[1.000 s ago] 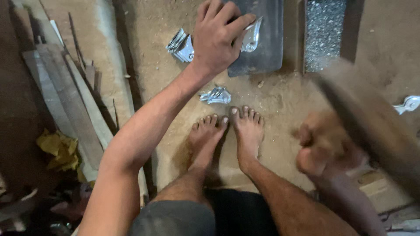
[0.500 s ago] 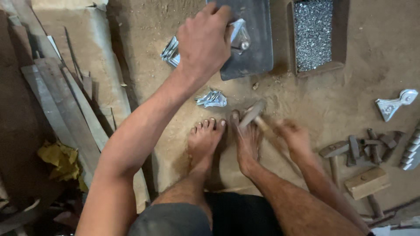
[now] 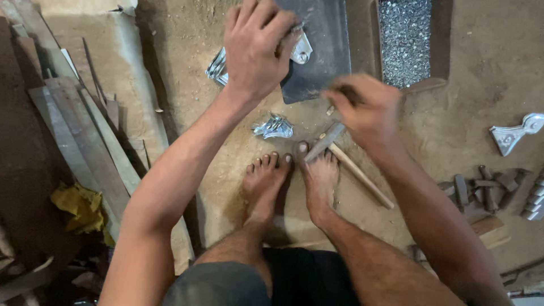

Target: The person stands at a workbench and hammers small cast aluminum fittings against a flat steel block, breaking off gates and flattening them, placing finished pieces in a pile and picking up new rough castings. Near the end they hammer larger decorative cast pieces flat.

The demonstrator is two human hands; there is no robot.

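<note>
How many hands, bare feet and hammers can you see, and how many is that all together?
Hands: 2, the left hand and the right hand
Bare feet: 2, the left foot and the right foot
Hammers: 1, the hammer lying on the sandy ground
Total: 5

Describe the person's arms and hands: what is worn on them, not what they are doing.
Both arms are bare from as far up as the view shows down to the fingers: no sleeves, gloves, watch, rings or bands in view on the left hand or the right hand. The right hand is blurred, so small details there cannot be made out.
</note>
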